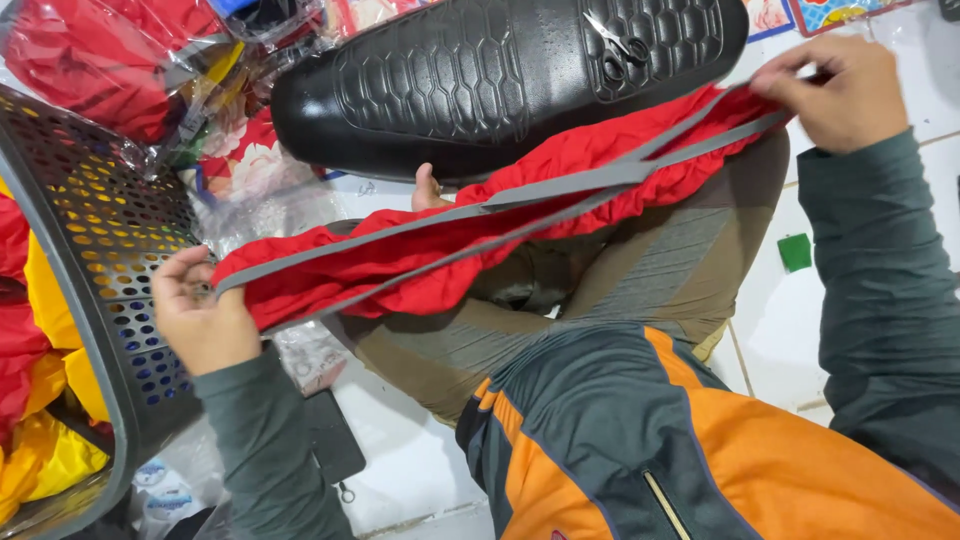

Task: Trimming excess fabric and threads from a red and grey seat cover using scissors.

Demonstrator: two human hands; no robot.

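Far left: a grey perforated basket (95, 250) with red and yellow cloth inside. Above it, a clear bag (110, 60) of red fabric.

Left hand (200, 310) — closed, pinching one end of the red cover (420, 265) just beside the basket's wall. The cover runs stretched and gathered, rising from lower left to upper right across the person's lap, well clear of the floor. Two grey bands (560, 185) lie along it, crossing near the middle.

Behind the cover, a black seat (470, 80) with a hexagon pattern lies on the floor; scissors (620, 45) rest on its right part.

Right hand (840, 90) — closed, fingers gripping the cover's other end and the bands, near the seat's right tip.

Below it, a small green piece (795, 251) on the white floor tiles (780, 320).
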